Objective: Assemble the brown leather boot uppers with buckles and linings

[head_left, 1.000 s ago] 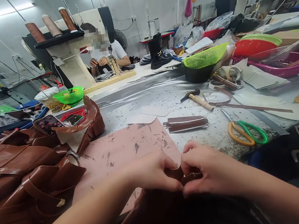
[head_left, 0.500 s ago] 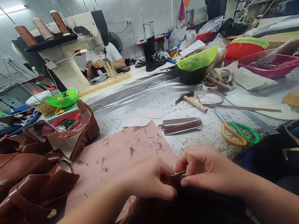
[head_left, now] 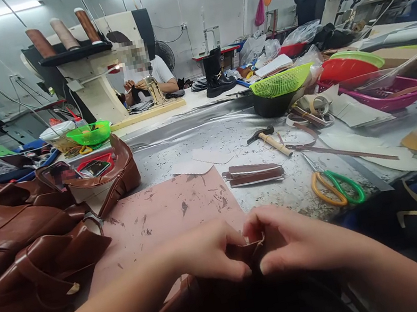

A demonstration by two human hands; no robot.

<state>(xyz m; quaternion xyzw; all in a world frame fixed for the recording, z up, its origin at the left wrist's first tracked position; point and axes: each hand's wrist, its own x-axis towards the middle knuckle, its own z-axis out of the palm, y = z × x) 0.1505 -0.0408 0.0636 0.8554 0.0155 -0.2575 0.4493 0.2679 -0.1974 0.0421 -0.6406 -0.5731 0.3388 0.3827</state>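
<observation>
Brown leather piece [head_left: 244, 251]: between the two hands, its upper edge pinched by the fingers of the left hand [head_left: 213, 250]; largely covered by those fingers, lower part lost in shadow. Right hand [head_left: 290, 238]: fingers curled at the piece's far end, thumb apart from them; whether they grip cannot be told. Pink flat sheet, dark-scuffed [head_left: 165, 209]: beyond the left fingers, partly covered by that hand. Glossy brown leather boots, heaped [head_left: 15, 227]: well left of the fingers, overlapping the sheet's side. Metal scissors, orange and green handles [head_left: 343, 176]: right of and beyond the right fingers. Brown and white strips, bundled [head_left: 254, 173]: straight beyond the fingertips. Wooden-handled black hammer [head_left: 275, 144]: past the bundle. Lime-green mesh basket [head_left: 280, 83]: farther, right of the fingers. Black ankle boot, upright [head_left: 214, 77]: far ahead of them. Cream sewing machine [head_left: 95, 84]: far left, partly hiding a seated person [head_left: 163, 72].
</observation>
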